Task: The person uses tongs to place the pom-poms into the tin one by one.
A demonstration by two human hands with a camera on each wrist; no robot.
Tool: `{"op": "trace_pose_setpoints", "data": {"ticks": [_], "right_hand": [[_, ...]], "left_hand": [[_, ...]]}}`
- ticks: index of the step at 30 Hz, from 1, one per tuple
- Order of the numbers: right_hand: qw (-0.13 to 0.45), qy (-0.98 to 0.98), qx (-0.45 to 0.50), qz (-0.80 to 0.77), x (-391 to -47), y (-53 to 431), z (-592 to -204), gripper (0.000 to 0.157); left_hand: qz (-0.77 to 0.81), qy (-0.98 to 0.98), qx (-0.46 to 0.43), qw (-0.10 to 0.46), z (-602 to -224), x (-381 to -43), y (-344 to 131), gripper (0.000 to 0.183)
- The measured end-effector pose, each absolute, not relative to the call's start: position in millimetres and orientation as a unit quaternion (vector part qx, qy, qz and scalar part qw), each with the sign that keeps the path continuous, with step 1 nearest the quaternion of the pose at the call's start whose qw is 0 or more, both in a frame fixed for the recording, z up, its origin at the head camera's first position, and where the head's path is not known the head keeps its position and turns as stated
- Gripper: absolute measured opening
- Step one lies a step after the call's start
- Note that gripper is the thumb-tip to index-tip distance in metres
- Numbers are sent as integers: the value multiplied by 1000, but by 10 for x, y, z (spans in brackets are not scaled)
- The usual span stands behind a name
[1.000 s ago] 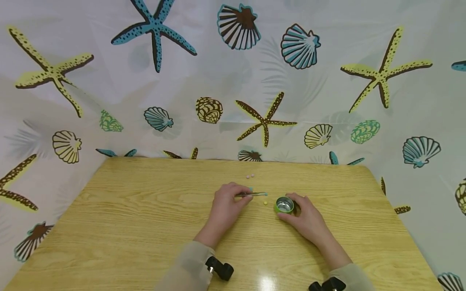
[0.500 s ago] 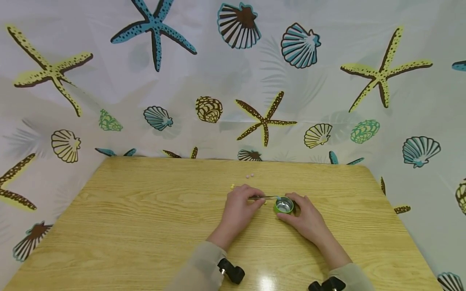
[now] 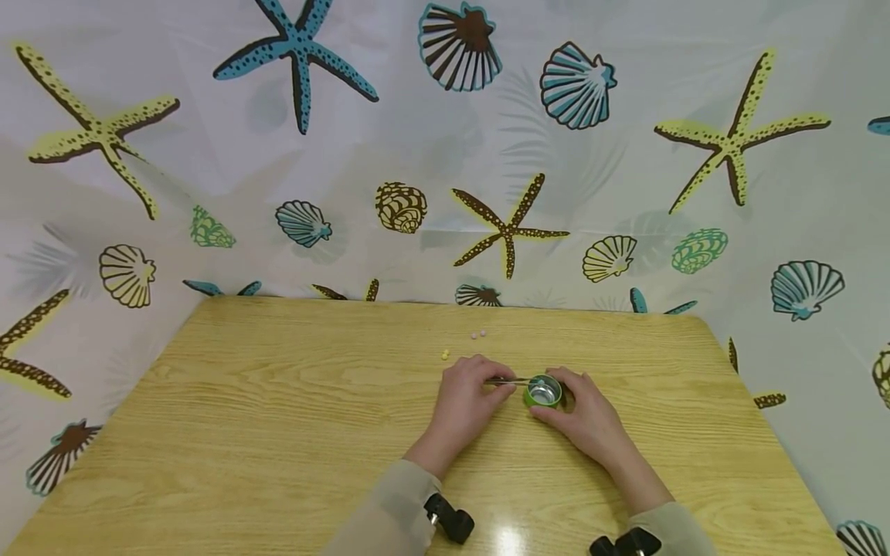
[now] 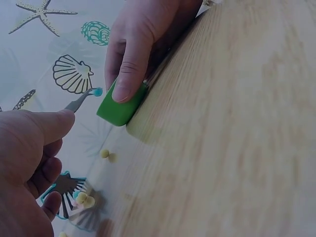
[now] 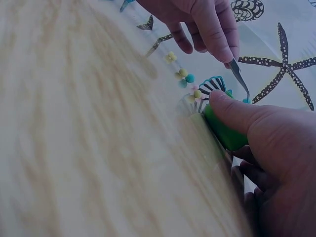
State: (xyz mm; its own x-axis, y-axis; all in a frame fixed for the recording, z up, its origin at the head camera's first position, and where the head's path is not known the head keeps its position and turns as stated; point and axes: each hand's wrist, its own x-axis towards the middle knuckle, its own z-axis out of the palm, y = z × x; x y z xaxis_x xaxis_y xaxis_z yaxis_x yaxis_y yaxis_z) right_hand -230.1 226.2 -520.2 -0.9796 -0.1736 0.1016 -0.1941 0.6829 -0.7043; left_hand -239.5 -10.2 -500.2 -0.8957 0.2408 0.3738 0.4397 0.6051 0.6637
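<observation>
My left hand [image 3: 467, 398] pinches a pair of metal tweezers [image 3: 506, 381], their tips over the rim of a small green cup [image 3: 538, 402] with a shiny metal inside. A blue bead [image 4: 97, 92] sits at the tweezer tips in the left wrist view, just beside the cup's mouth. The right hand [image 3: 587, 417] grips the cup from its right side, thumb along the near wall. In the right wrist view the tweezers [image 5: 238, 78] reach down behind the cup [image 5: 226, 131], partly hidden by the right thumb.
Two pink beads [image 3: 474, 335] lie beyond the hands on the wooden table [image 3: 278, 417]. Yellow beads [image 3: 446, 354] are just behind the left hand. Yellow and blue beads [image 5: 190, 78] show clustered in the right wrist view. A patterned curtain [image 3: 389, 139] hangs behind the table.
My left hand has moved right with the tweezers and blue bead, from over the table to the cup's rim, uncovering yellow beads behind it. The right hand and cup have stayed put.
</observation>
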Motion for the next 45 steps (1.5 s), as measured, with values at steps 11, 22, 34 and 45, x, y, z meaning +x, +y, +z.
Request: {"op": "trace_pose_setpoints", "data": {"ticks": [11, 22, 34, 45], "right_hand": [[10, -918, 97, 385, -2283, 2261, -5207, 71], [8, -918, 95, 385, -2262, 2261, -5190, 72], [10, -919, 95, 382, -2274, 2264, -5194, 72], [9, -920, 97, 379, -2288, 2257, -5190, 73]], "left_hand": [[-404, -888, -174, 136, -5023, -2411, -168, 11], [-424, -882, -148, 145, -5058, -2429, -390, 13], [-423, -884, -144, 135, -5124, -2424, -486, 12], [-400, -895, -143, 136, -5208, -2466, -506, 9]]}}
